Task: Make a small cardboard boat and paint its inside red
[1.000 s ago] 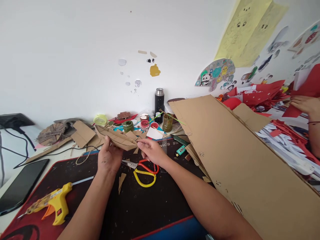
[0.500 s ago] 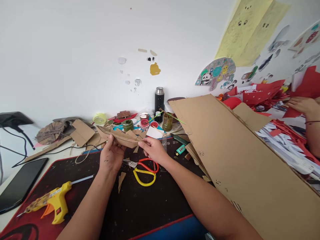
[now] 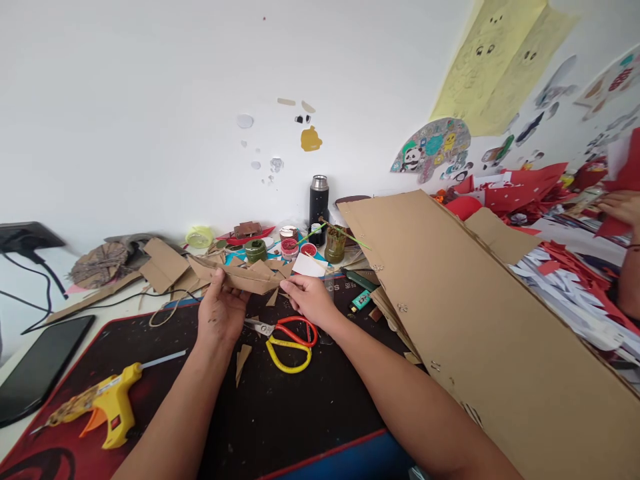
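Observation:
A folded, boat-shaped piece of cardboard (image 3: 245, 279) is held above the black mat between my two hands. My left hand (image 3: 223, 313) grips its left side from below, with the thumb over the near edge. At the right tip, the thumb and fingers of my right hand (image 3: 307, 297) pinch the cardboard. Scissors (image 3: 290, 343) with one red and one yellow handle lie on the mat just below my right hand. A small cardboard scrap (image 3: 243, 363) rests left of them. The yellow hot glue gun (image 3: 113, 403) lies on its side at the left, a glue stick poking from its back.
A large cardboard sheet (image 3: 480, 320) slants across the right side. Paint jars (image 3: 256, 251) and a black flask (image 3: 319, 203) stand by the wall. A phone (image 3: 45, 367) lies at far left. At far right, another person's hand (image 3: 623, 208) is near red paper.
The cardboard piece and my hands have barely moved; my right hand is slightly farther right. The other person's hand at far right has shifted right with the red paper.

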The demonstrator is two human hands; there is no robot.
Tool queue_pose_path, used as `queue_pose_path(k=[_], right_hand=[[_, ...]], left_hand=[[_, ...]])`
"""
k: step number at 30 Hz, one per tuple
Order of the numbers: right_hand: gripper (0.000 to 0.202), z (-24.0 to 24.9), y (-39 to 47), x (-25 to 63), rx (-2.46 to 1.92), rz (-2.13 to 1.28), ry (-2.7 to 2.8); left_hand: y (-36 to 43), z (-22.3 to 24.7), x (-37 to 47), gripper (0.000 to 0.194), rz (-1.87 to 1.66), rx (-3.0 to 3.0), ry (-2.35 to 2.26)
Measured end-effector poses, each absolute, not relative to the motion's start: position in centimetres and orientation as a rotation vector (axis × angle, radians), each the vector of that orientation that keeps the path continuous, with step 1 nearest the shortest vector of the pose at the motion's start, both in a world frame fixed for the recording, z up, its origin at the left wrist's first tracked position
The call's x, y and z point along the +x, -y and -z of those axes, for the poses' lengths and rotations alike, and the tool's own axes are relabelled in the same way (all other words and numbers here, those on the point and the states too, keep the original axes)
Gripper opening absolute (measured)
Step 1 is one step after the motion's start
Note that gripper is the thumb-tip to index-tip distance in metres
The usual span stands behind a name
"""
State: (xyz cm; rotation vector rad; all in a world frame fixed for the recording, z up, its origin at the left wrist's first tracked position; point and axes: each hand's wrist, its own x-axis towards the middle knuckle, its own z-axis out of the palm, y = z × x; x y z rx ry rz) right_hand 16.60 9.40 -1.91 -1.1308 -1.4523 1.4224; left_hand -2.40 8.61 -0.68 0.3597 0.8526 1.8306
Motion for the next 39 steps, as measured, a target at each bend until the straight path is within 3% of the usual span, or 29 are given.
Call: queue_pose_path(k=[10, 19, 39], right_hand=[[0.023, 1.4, -9.4, 16.6, -1.129, -1.43, 1.379], [0.044, 1.7, -9.6, 16.5, -1.057, -1.461, 1.295], [0.035, 2.3, -10.2, 16.5, -1.069, -1.4, 1.279]], left_hand=[[-8.6, 0.2, -2.4, 0.013, -1.873, 0.285, -0.888], [-8.7, 0.1, -2.5, 0.013, -1.899, 0.265, -0.897], [-8.6, 0.3, -2.0, 0.015, -1.823, 0.358, -0.865]])
